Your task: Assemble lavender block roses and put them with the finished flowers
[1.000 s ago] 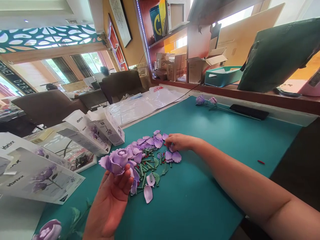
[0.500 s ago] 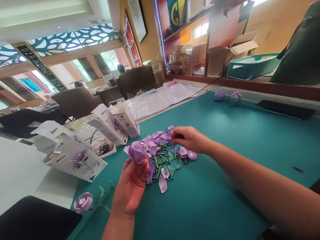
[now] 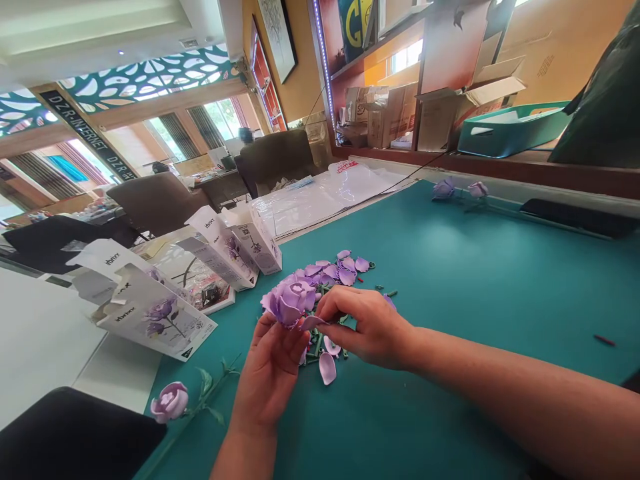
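My left hand (image 3: pixel 273 363) holds a partly built purple flower (image 3: pixel 290 300) upright by its base, fingers wrapped beneath the bloom. In my right hand (image 3: pixel 367 323), a loose purple petal (image 3: pixel 313 323) is pinched between thumb and fingers, its tip right beside the flower's base. Whether petal and flower touch is hard to tell. Behind and under the hands lies a pile of purple petals (image 3: pixel 346 275) with green stem pieces, partly hidden by my right hand. One pale petal (image 3: pixel 327 369) lies at the pile's near edge.
A finished flower (image 3: pixel 170 402) with a leafy stem lies at the left on the green table (image 3: pixel 450 413). Printed white boxes (image 3: pixel 160 317) stand at the back left. Two more flowers (image 3: pixel 443 189) and a black object (image 3: pixel 580 217) lie at the far right. A dark red stick (image 3: pixel 604 340) is nearer.
My right hand has come from the pile toward the flower, bringing a petal. My left hand and the flower have shifted slightly to the right.
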`<move>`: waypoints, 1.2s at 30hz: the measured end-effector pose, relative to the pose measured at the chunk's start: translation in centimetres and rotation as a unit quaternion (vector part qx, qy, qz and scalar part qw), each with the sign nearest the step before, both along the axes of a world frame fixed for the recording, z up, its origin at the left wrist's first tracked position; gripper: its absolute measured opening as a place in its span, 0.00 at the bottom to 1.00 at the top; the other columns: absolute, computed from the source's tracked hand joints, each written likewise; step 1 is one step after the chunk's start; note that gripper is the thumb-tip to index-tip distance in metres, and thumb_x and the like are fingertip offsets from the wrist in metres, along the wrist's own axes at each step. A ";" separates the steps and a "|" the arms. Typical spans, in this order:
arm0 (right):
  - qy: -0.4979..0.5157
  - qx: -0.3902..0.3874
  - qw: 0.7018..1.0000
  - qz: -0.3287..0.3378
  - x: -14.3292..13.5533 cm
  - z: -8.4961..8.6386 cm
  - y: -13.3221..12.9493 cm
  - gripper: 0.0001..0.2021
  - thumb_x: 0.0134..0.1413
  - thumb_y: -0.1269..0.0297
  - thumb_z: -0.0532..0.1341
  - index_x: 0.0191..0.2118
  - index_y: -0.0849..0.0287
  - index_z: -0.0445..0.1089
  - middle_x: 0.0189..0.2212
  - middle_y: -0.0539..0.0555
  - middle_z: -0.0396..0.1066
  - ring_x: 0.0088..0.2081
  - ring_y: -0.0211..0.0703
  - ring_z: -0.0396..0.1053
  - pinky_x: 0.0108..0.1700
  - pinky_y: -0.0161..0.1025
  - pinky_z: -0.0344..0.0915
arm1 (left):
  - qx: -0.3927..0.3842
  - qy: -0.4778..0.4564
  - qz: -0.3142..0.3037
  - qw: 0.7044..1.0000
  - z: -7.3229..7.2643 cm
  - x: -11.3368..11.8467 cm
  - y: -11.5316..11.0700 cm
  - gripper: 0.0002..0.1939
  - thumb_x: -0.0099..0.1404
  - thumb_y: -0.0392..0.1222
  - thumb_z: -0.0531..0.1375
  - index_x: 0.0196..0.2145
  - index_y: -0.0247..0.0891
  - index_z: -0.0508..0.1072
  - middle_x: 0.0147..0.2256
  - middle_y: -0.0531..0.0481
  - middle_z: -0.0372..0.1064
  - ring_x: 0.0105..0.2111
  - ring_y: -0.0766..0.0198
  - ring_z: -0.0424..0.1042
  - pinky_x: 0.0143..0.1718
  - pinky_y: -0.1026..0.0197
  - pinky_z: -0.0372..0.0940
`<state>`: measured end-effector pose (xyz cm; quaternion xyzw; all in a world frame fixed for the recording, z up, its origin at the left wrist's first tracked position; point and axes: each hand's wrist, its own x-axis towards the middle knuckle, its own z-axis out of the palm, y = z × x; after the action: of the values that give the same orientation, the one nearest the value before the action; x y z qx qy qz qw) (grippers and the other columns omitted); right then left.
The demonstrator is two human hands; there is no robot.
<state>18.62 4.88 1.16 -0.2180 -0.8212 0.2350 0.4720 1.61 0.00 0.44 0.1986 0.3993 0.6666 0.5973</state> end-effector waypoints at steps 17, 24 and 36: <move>0.024 0.048 0.998 -0.016 -0.3 -0.3 -0.1 0.04 0.53 0.72 0.60 0.30 0.59 0.63 0.31 0.51 0.69 0.34 0.36 0.67 0.34 0.33 0.64 | 0.002 0.031 -0.006 1.000 -0.2 0.6 0.0 0.16 0.49 0.35 0.69 0.36 0.41 0.71 0.33 0.51 0.77 0.33 0.64 0.76 0.29 0.66 0.71; 0.013 0.084 0.995 -0.048 -0.2 -0.3 0.0 0.05 0.55 0.69 0.59 0.29 0.58 0.64 0.26 0.49 0.64 0.28 0.35 0.62 0.29 0.32 0.60 | -0.007 0.033 0.023 0.999 -0.3 0.9 -0.1 0.16 0.44 0.35 0.71 0.32 0.41 0.72 0.29 0.54 0.77 0.28 0.67 0.75 0.31 0.66 0.71; -0.003 0.109 0.992 -0.058 -0.1 -0.2 0.1 0.05 0.57 0.69 0.58 0.29 0.59 0.64 0.27 0.50 0.64 0.28 0.35 0.61 0.29 0.32 0.59 | 0.002 0.065 0.042 0.997 -0.3 1.1 0.1 0.18 0.39 0.38 0.74 0.28 0.40 0.71 0.26 0.55 0.76 0.28 0.66 0.75 0.31 0.66 0.70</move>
<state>18.55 4.95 0.91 -0.2135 -0.8290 0.1156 0.5038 2.67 0.07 0.12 0.2261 0.4441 0.6778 0.5406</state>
